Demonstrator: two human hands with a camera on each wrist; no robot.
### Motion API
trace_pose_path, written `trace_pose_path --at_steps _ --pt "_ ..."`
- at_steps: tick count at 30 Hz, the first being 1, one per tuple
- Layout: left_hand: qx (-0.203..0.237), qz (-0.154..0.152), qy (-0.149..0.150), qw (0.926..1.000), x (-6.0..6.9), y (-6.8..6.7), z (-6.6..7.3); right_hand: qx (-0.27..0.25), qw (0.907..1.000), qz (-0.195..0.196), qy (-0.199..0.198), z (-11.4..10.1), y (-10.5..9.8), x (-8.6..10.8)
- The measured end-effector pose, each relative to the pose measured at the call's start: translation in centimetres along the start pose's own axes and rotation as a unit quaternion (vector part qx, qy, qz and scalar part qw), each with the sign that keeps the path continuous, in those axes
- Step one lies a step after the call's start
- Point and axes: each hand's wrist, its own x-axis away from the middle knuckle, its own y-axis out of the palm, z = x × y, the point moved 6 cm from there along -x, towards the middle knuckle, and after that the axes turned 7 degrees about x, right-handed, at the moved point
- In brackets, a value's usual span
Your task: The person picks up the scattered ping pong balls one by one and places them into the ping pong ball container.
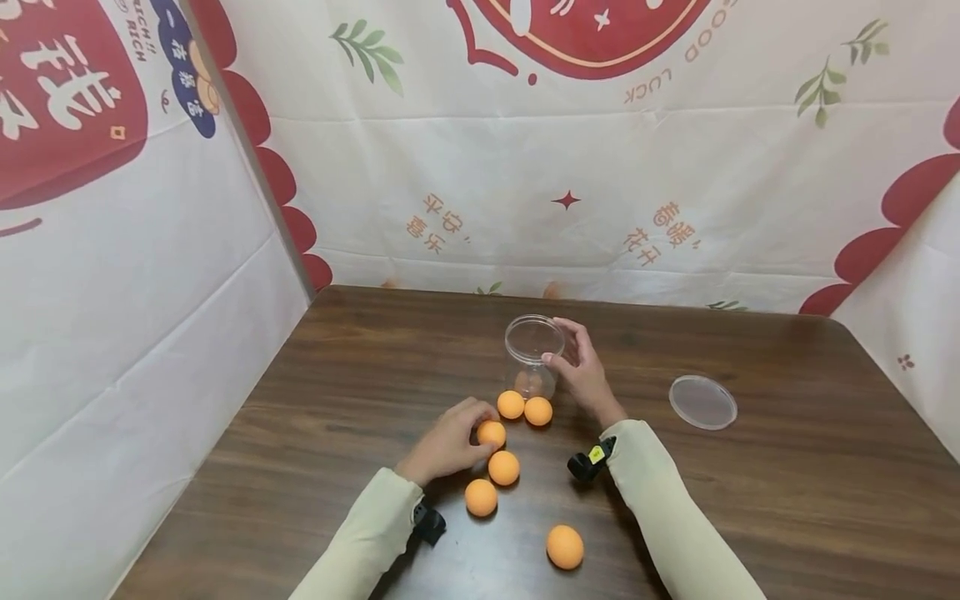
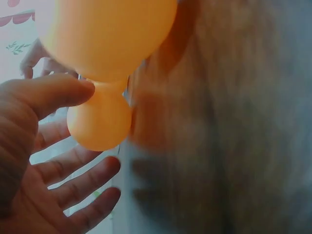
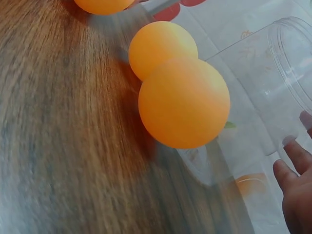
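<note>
"GOOD LUCK" [image 1: 693,52], "RICH" [image 1: 137,40] on hanging cloth [image 1: 517,158]

Orange balls [image 1: 511,405]: six outside the jar [image 1: 531,363]. Tally: two just on its near side, one at the left hand [image 1: 448,446], two a little nearer, one apart at the near right. Orange also shows through the jar wall; cannot tell whether this is a further ball. Clear jars: one, far side. Clear round lids [image 1: 702,402]: one, right. Hands: two, the left one and the right hand [image 1: 583,375]. Pale sleeves [image 1: 667,500]: two, one per arm. Black wrist cameras [image 1: 430,525]: two, one per wrist. Brown tables [image 1: 360,350]: one.
</note>
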Motion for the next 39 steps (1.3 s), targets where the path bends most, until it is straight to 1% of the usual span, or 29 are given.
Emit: trace_pose_path --at_steps 3,6,9,13,16,21,23,27,35,39 --pt "-0.009 0.023 0.004 0.9997 -0.3 -0.7 -0.2 0.007 1.0000 -0.001 0.000 0.0 0.0 -0.1" --pt "-0.009 0.052 0.009 0.9986 -0.8 -1.9 -0.1 0.018 0.9998 -0.004 0.002 0.1 0.0 -0.1" --pt "-0.002 0.081 0.026 0.9964 -1.4 -3.1 0.4 0.025 0.9997 -0.003 -0.001 0.0 -0.2 -0.1" --pt "0.011 0.114 0.054 0.9920 -2.3 -4.8 1.0 0.032 0.9995 -0.004 -0.008 0.0 -0.3 -0.1" --pt "0.018 0.134 0.080 0.9875 -2.9 -5.8 1.5 0.036 0.9993 -0.004 -0.004 0.1 -0.3 -0.1" --pt "0.022 0.165 0.120 0.9787 -3.9 -7.2 2.3 0.033 0.9994 -0.009 0.005 0.3 -0.2 0.0" --pt "0.025 0.174 0.132 0.9756 -4.3 -7.7 2.6 0.032 0.9994 -0.011 0.005 0.3 -0.2 0.0" --pt "0.027 0.183 0.147 0.9717 -5.1 -8.5 3.2 0.035 0.9994 -0.007 0.001 0.3 0.0 0.2" --pt "0.027 0.175 0.159 0.9713 -7.2 -9.4 4.8 0.015 0.9997 0.006 -0.019 0.3 0.0 0.3" --pt "0.021 0.165 0.159 0.9731 -8.2 -9.6 5.7 0.013 0.9997 0.005 -0.021 0.2 0.1 0.2"
